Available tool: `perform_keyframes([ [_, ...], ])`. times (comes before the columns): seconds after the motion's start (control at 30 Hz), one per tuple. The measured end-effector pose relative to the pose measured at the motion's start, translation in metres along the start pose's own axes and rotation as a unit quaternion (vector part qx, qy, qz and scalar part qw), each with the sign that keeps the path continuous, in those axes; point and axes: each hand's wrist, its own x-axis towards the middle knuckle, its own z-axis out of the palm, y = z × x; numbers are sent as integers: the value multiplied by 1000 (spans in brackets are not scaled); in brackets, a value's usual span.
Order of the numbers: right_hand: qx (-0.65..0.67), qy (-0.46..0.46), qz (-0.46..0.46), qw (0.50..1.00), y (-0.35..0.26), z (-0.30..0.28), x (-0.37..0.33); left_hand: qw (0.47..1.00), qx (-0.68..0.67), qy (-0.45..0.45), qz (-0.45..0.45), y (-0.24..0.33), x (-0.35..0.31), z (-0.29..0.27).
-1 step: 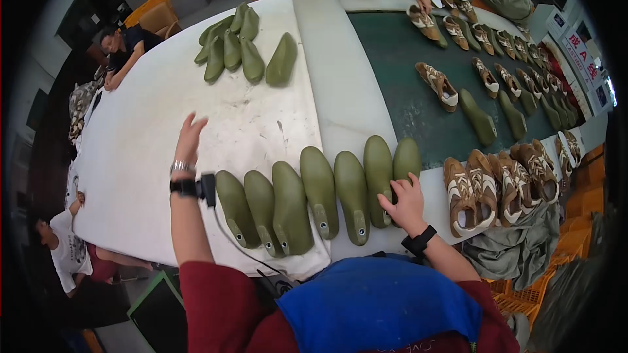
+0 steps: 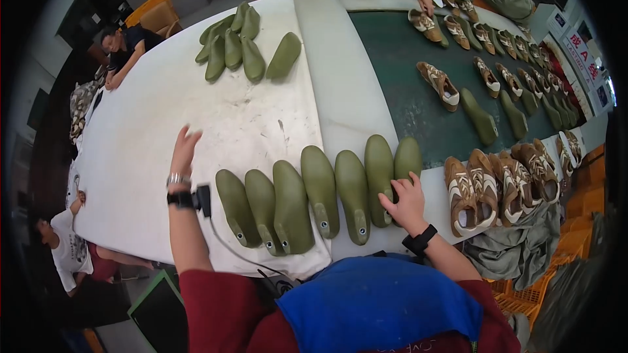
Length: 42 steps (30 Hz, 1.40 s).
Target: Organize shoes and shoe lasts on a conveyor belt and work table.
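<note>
1. Nearest the person, a row of seven green shoe forms [image 2: 320,191] lies side by side along the front of the white table [image 2: 144,131], heels toward the person. This lining-up looks largely done, going by how evenly they sit.
2. The right hand [image 2: 407,201] rests on the rightmost green form [image 2: 407,157], fingers curled over its heel end. It seems to be touching or nudging rather than lifting, though how firm the hold is cannot be told.
3. The left hand [image 2: 184,150] is spread open with fingers apart, flat over bare table just left of the row and holding nothing.
4. Just right of the row, a cluster of brown and white shoes [image 2: 504,183] stands packed together at the table edge, above a grey cloth [image 2: 517,248].
5. Farther out, a second heap of green forms [image 2: 239,42] lies loosely piled on the white table, not yet lined up; these look like what is left.
6. On the dark green belt [image 2: 399,78], more shoes and single forms lie spaced apart.
7. At the far end, another person's hands [image 2: 425,5] reach toward shoes.
</note>
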Motion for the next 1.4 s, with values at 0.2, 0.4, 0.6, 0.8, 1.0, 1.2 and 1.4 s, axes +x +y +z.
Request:
perform_keyframes([
  [0.2, -11, 7, -6, 1000, -2, -2, -3, 833, 477, 202, -195, -175, -128, -114],
  [0.4, 5, 22, -8, 1000, -5, -10, -6, 956, 136, 240, -97, -249, -159, -127],
  [0.6, 7, -8, -11, 1000, -1, -4, -8, 912, -333, 130, -201, -221, -198, -84],
  [0.8, 20, 25, -7, 999, 13, -4, -12, 890, -430, -33, -150, -72, -242, 21],
  [1.0, 93, 29, -33, 995, 38, -15, -24, 870, -442, -138, -171, -2, -253, 137],
  [1.2, 37, -235, 60, 969, 54, -67, -42, 870, -418, -152, -211, 4, -256, 214],
  [1.4, 32, -215, 28, 976, 81, -52, -11, 915, -330, -160, -168, 18, -256, 251],
])
